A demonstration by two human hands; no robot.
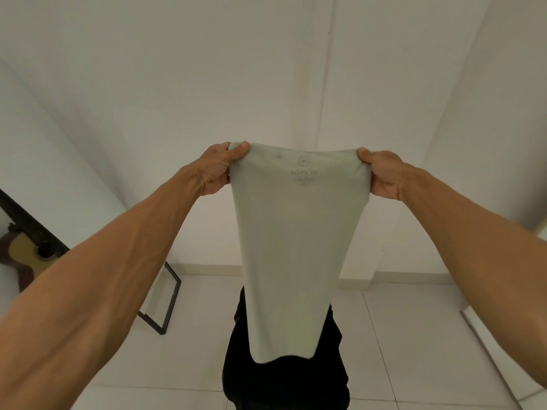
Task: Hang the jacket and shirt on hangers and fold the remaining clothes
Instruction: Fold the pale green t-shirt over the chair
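Left hand [217, 170] and right hand [382, 176] each clench an upper corner of the pale green garment [296, 247], held up mid-scene and hanging flat; folding seems barely begun; dark cloth [284, 383] lies below, near; no hangers or folded pile in view

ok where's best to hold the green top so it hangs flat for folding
By the top edge, at its two outer corners, one hand coming in from each side, as the left hand and right hand pinch it now. The green top hangs straight and smooth from that edge, with its hem free below, so the corners likely keep it spread.
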